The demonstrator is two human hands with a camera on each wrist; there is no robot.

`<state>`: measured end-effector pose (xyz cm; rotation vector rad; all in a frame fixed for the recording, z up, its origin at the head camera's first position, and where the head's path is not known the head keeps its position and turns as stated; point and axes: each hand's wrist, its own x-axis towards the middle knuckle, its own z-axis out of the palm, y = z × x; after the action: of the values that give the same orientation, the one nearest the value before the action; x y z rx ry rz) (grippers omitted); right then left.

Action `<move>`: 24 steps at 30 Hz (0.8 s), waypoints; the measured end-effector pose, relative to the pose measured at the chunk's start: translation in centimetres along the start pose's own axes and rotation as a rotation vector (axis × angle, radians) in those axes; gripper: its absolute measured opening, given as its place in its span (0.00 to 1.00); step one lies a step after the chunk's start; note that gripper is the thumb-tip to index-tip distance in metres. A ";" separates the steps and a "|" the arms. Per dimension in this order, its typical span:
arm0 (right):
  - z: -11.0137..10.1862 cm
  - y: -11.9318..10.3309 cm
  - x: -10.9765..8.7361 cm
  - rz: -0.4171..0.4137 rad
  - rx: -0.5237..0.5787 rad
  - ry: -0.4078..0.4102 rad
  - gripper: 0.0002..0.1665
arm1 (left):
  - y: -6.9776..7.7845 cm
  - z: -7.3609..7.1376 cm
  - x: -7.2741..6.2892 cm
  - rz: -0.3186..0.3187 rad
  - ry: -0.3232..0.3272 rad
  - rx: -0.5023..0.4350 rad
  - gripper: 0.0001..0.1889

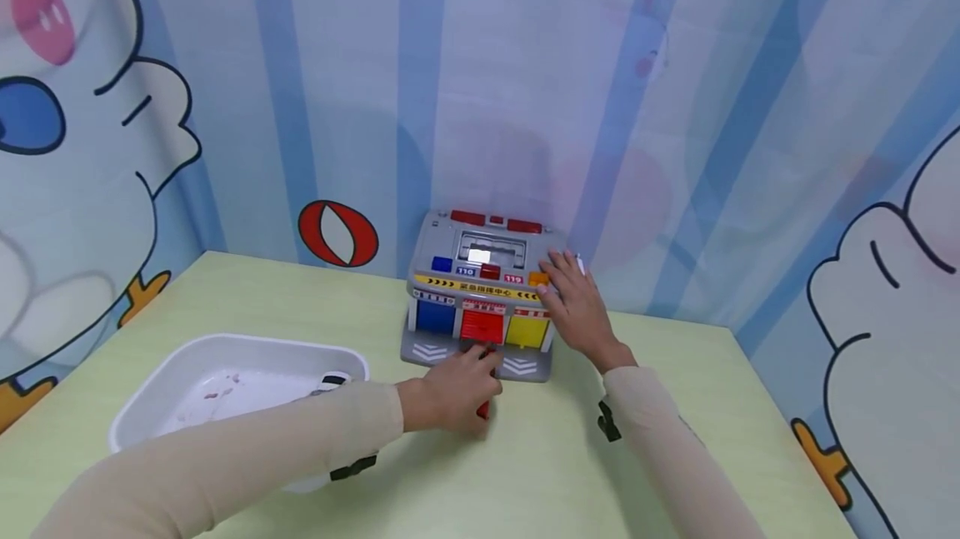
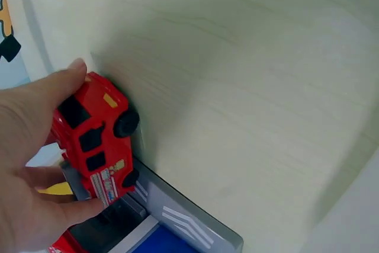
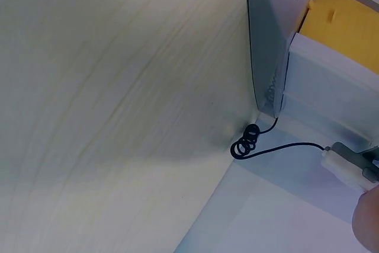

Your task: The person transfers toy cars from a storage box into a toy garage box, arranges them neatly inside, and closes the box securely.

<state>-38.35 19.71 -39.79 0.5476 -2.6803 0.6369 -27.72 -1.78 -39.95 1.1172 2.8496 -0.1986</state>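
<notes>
A red toy car (image 2: 98, 140) with black windows and wheels is in my left hand (image 1: 457, 389), held between thumb and fingers. It is at the front of a grey toy garage (image 1: 480, 287), by the red middle door (image 1: 482, 326). My right hand (image 1: 577, 306) rests on the garage's top right corner, fingers fairly straight beside the orange button (image 1: 538, 278). In the right wrist view only a fingertip (image 3: 367, 220) shows, near a white handset (image 3: 343, 169) on a coiled black cord. Blue and yellow doors (image 1: 527, 331) flank the red one.
On the left stands a white plastic basin (image 1: 247, 339) with a white-and-black toy car (image 1: 333, 381) inside, partly hidden by my left sleeve. The garage is near the table's back edge, before a striped cartoon curtain (image 1: 495, 89).
</notes>
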 end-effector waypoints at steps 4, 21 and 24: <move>-0.1 0.0 0.0 -0.025 0.006 0.015 0.34 | 0.1 0.1 -0.1 -0.001 0.023 0.044 0.27; -0.1 0.2 0.0 -0.008 0.014 -0.011 0.34 | 0.9 0.8 0.2 0.011 0.144 0.279 0.28; -0.1 0.1 0.0 -0.008 0.017 -0.011 0.34 | 1.0 0.8 0.2 -0.001 0.154 0.270 0.30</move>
<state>-38.35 19.88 -39.71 0.5680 -2.6834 0.6565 -27.22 -1.06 -40.89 1.2264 3.0267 -0.5345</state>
